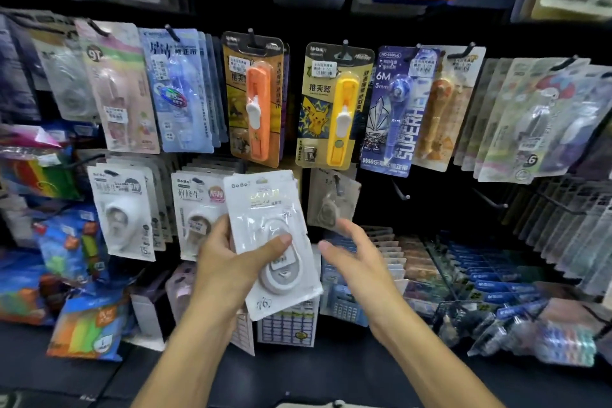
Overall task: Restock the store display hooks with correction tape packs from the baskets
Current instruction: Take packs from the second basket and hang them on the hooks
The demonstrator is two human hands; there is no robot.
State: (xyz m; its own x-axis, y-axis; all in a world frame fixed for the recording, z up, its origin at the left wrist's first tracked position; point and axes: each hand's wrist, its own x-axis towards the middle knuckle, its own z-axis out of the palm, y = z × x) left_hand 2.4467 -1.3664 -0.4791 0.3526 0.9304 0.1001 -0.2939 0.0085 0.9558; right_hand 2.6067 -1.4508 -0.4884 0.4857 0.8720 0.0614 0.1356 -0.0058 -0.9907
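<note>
Your left hand has the white correction tape pack gripped: thumb curled across the clear blister on the front, fingers wrapped behind the card. There looks to be more than one card in that grip, edges stacked at the top, though you can't count them. The pack stands nearly upright, tilted a little, its top corner just under the orange clip pack hanging above your hand.

Your right hand is beside it, empty, fingers spread and loosely extended, palm turned toward the pack but not touching it. It's slightly blurred. Just above and behind those fingertips hangs a single grey pack on its hook, in shadow.

To the left of your left hand, two rows of matching white tape packs hang full on their hooks. Up and to the right of your right hand, bare hooks jut out from the dark panel. The yellow clip pack hangs straight above the gap between your hands. Below your right wrist, flat packs lie in trays.
</note>
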